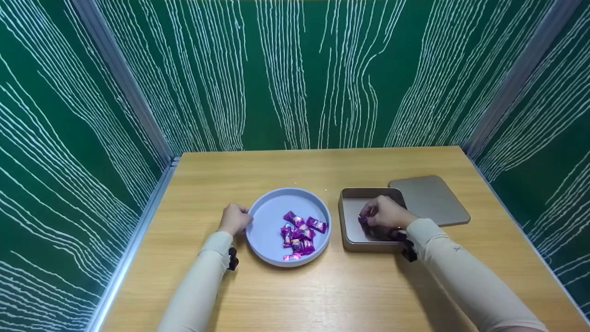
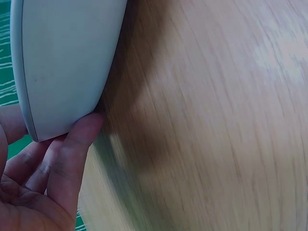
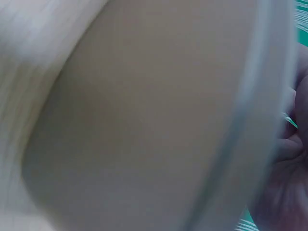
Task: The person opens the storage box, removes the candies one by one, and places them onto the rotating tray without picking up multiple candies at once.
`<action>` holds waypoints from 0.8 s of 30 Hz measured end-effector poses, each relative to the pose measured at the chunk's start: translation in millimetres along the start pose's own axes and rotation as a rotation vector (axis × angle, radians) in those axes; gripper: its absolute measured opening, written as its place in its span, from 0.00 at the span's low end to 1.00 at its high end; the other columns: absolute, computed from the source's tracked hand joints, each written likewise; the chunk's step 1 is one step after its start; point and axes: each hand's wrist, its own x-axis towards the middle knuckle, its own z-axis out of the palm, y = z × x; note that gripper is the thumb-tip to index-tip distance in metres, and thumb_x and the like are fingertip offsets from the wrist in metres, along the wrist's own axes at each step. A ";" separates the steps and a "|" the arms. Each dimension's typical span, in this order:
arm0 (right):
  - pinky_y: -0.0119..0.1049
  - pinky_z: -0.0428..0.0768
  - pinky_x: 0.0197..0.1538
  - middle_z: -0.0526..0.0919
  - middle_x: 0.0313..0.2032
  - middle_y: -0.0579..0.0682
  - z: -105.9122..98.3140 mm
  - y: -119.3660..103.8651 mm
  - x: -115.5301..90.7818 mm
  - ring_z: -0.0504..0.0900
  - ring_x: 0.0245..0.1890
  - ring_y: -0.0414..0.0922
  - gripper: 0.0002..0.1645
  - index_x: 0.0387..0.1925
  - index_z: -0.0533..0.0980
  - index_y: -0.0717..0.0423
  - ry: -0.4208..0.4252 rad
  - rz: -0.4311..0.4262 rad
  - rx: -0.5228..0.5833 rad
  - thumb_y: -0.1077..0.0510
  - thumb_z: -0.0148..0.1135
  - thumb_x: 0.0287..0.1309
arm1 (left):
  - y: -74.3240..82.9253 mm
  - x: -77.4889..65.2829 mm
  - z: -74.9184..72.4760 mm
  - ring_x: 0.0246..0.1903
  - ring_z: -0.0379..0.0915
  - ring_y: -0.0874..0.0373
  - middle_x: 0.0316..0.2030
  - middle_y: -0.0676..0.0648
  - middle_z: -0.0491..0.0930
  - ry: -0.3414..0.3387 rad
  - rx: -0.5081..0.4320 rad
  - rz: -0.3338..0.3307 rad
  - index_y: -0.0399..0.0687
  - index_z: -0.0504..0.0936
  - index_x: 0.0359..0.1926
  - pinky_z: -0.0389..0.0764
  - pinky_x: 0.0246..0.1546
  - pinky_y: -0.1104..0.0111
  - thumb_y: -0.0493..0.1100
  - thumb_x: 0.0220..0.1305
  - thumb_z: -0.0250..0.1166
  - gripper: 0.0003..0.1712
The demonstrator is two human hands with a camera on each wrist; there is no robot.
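Note:
My left hand (image 1: 235, 219) grips the left rim of a round, pale lavender plate (image 1: 269, 216) with a raised edge. In the left wrist view, the thumb lies over the rim and fingers reach under the plate's side (image 2: 67, 62). Several purple wrapped candies (image 1: 303, 232) lie heaped on the plate's right half. On the right, my right hand (image 1: 386, 212) is lowered into a square metal tin (image 1: 368, 247), pinching a purple candy (image 1: 363, 219) above its bottom. The tin's blurred outer wall (image 3: 134, 106) fills most of the right wrist view, hiding the fingertips.
The tin's flat lid (image 1: 433, 200) lies behind and right of the tin, its near left part hidden by the tin. Under everything is a wooden table (image 1: 295, 299). Green panels (image 1: 318, 78) with white lines enclose its back and sides.

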 end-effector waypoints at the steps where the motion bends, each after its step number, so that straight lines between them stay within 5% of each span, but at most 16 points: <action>1: 0.35 0.84 0.41 0.92 0.38 0.56 -0.4 -2.8 0.5 0.85 0.38 0.45 0.14 0.43 0.89 0.64 0.002 0.000 0.007 0.71 0.73 0.52 | 0.0 0.0 0.0 0.38 0.89 0.49 0.54 0.29 0.88 0.000 0.001 -0.001 0.29 0.88 0.57 0.91 0.30 0.65 0.30 0.61 0.64 0.22; 12: 0.41 0.90 0.45 0.91 0.45 0.57 -5.3 -39.1 6.3 0.87 0.40 0.48 0.16 0.49 0.89 0.60 0.047 -0.012 0.070 0.70 0.72 0.58 | -0.5 1.1 1.0 0.39 0.88 0.50 0.54 0.29 0.88 -0.003 0.005 0.002 0.28 0.87 0.57 0.91 0.33 0.65 0.30 0.62 0.64 0.22; 20: 0.31 0.81 0.37 0.90 0.42 0.60 2.5 -61.9 16.9 0.80 0.35 0.45 0.17 0.49 0.88 0.65 0.067 -0.071 0.118 0.72 0.69 0.57 | 3.8 -1.8 1.0 0.42 0.90 0.46 0.57 0.28 0.86 -0.010 0.004 -0.021 0.30 0.86 0.60 0.91 0.33 0.66 0.30 0.64 0.64 0.23; 24: 0.31 0.84 0.40 0.91 0.43 0.60 10.3 -72.5 23.6 0.83 0.37 0.45 0.17 0.50 0.88 0.64 0.079 -0.082 0.120 0.72 0.70 0.59 | 4.1 -2.4 0.7 0.43 0.89 0.48 0.58 0.29 0.86 -0.011 0.004 -0.021 0.30 0.87 0.59 0.91 0.35 0.66 0.30 0.64 0.64 0.23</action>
